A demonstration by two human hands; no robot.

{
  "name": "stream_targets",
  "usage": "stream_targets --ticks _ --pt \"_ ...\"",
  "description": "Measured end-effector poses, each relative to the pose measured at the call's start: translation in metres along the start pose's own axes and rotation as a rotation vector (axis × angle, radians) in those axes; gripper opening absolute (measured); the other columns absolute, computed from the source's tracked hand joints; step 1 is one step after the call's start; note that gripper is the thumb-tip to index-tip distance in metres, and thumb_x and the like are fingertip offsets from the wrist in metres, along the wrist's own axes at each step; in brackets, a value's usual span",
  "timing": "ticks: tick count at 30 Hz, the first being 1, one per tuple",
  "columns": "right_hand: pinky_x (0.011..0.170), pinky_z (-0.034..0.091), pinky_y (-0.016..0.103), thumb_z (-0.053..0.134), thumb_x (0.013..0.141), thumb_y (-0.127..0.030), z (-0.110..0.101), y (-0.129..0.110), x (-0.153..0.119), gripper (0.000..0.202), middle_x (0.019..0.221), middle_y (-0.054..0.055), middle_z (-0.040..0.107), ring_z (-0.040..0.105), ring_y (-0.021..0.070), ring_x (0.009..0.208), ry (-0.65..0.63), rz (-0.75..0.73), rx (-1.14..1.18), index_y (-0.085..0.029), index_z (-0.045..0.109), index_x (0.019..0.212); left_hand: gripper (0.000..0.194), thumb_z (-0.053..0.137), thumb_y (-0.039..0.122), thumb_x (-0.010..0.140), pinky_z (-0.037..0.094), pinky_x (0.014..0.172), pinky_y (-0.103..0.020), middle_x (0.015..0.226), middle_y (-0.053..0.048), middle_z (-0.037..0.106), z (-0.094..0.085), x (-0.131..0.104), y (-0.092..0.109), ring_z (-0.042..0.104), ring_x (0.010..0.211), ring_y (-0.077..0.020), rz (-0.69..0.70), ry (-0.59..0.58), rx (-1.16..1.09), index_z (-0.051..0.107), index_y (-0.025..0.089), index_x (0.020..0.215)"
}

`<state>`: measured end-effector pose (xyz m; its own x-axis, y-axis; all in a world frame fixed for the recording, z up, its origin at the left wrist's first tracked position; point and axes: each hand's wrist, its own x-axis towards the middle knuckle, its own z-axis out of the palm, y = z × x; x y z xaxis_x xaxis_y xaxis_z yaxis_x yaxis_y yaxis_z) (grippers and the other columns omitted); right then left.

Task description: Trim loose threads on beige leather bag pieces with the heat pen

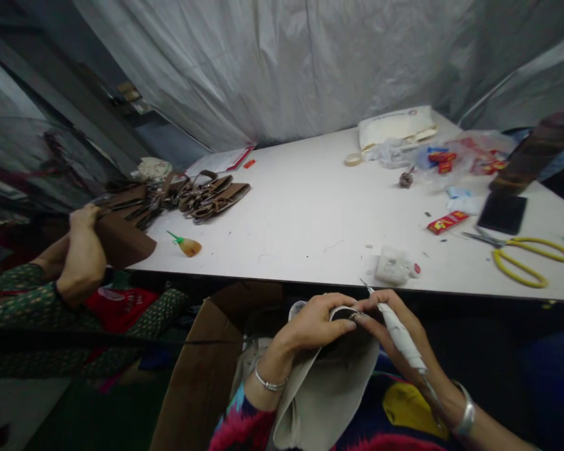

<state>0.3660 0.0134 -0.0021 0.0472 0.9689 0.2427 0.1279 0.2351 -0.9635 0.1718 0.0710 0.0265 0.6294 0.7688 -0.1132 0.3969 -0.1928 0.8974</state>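
Right here, the off-white bag-like piece [336,394] sits in the person's lap, below the table's near edge, its curved rim turned up between both hands. I see the left hand [313,322] clamped on that rim, thumb on one side, fingers on the other. Opposite, the right hand [407,313] has its fingers closed around a white-wrapped tool [401,337], thin metal tip pointing up and away, with fingertips at the rim too. Just left of the lap stands an open cardboard box [202,369]. Up on the white table [291,219], I have a small clear container [391,266] near the edge, then yellow-handled scissors [508,243], a red packet [448,222] and a black flat rectangle [502,212] to the right. Over left, an amber bottle [188,247] with a green nozzle lies near brown strapped pieces [216,197], and a co-worker's hand [83,217] rests at a brown panel [125,241].
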Motion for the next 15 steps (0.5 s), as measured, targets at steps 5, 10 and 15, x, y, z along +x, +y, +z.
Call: stream_targets --ticks 5,10,15 --pt "0.068 0.057 0.025 0.072 0.095 -0.033 0.000 0.011 0.005 0.013 0.092 0.002 0.072 0.070 0.0189 0.078 0.043 0.012 -0.013 -0.024 0.064 0.099 0.028 0.076 0.023 0.082 0.051 0.097 -0.034 0.108 -0.007 0.079 0.011 0.015 -0.002 0.071 0.100 -0.0240 -0.082 0.122 -0.042 0.080 0.018 0.109" --pt "0.079 0.062 0.029 0.069 0.102 -0.037 -0.006 0.006 0.005 0.013 0.100 0.004 0.076 0.074 0.0205 0.088 0.135 -0.020 -0.019 -0.025 0.065 0.107 0.015 0.080 0.030 0.078 0.049 0.070 -0.027 0.077 -0.005 0.073 -0.029 0.018 -0.002 0.064 0.072 -0.0189 -0.130 0.201 -0.238 0.077 0.016 0.082" --pt "0.078 0.064 0.030 0.060 0.107 -0.046 -0.044 0.023 0.002 0.024 0.095 0.003 0.076 0.075 0.0206 0.083 0.222 -0.017 0.055 -0.026 0.065 0.119 0.041 0.095 0.042 0.061 0.046 0.056 -0.025 0.067 -0.002 0.064 -0.086 0.016 -0.022 0.057 0.056 -0.0151 -0.223 0.397 -0.735 0.066 0.018 0.075"
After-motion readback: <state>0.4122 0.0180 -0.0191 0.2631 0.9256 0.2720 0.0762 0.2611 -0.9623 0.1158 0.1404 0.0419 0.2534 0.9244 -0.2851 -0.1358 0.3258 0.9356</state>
